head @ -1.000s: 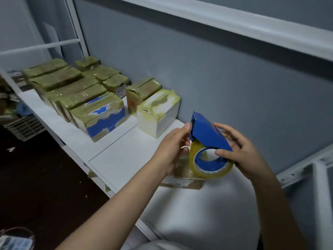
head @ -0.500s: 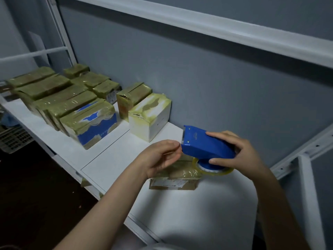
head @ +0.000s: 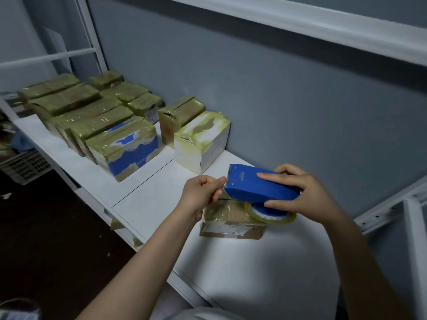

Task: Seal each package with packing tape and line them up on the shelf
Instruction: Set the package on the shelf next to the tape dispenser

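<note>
Right hand point(head: 307, 192) grips the blue tape dispenser point(head: 251, 183) above the package point(head: 231, 220) on the shelf point(head: 150, 204) while left hand point(head: 201, 192) pinches what looks like the tape end point(head: 224, 185); sealing is beginning, and the next move is drawing it across the top.

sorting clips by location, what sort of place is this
Probably a storeroom or small packing area: a white metal shelf against a bare wall, rows of taped packages lined up on it, and a blue tape dispenser in the right hand over another package.
</note>
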